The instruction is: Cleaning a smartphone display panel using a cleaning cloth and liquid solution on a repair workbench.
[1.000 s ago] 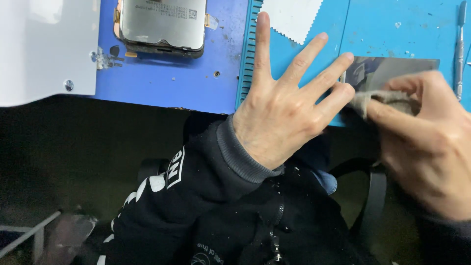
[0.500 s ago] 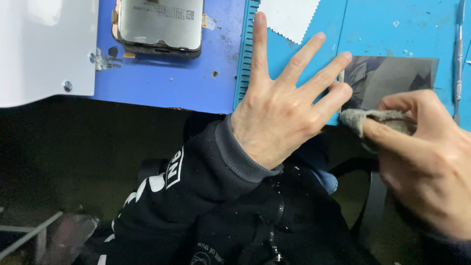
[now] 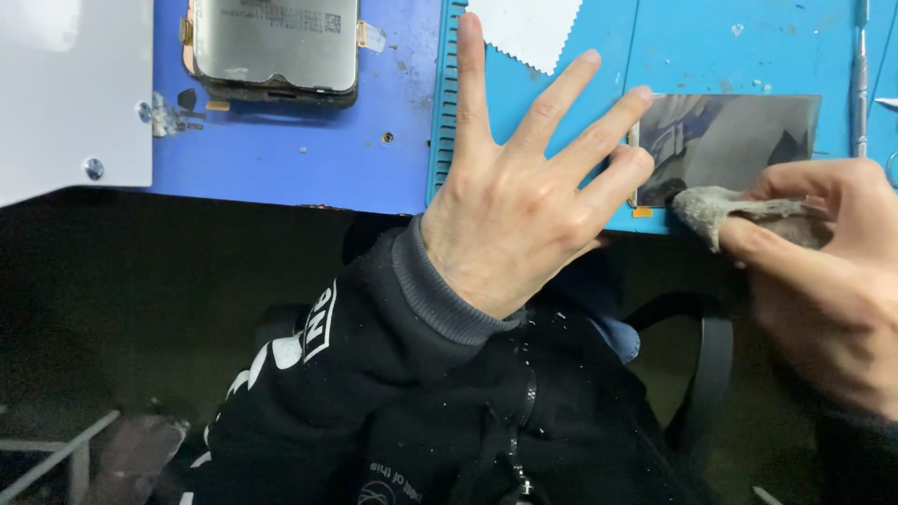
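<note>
My left hand (image 3: 524, 206) lies flat, fingers spread, steadying the dark panel (image 3: 739, 140), long axis left-right. My right hand (image 3: 823, 271) pinches a grey cloth (image 3: 720, 206) at its lower-left corner.

Glass panel (image 3: 725, 140): glossy, dark, mirror-like, reflecting shapes
Rag (image 3: 720, 208): grey cloth, fuzzy and worn, matt
Mat (image 3: 748, 56): blue, rubbery-looking, matt, speckled with specks
Phone back (image 3: 274, 45): dull grey metal-like plate, smooth
White sheet (image 3: 528, 28): thin, matt, zigzag-cut edge
Sleeve (image 3: 374, 337): black knit fabric, ribbed grey cuff
Tweezers (image 3: 859, 84): bare metal, slightly shiny
</note>
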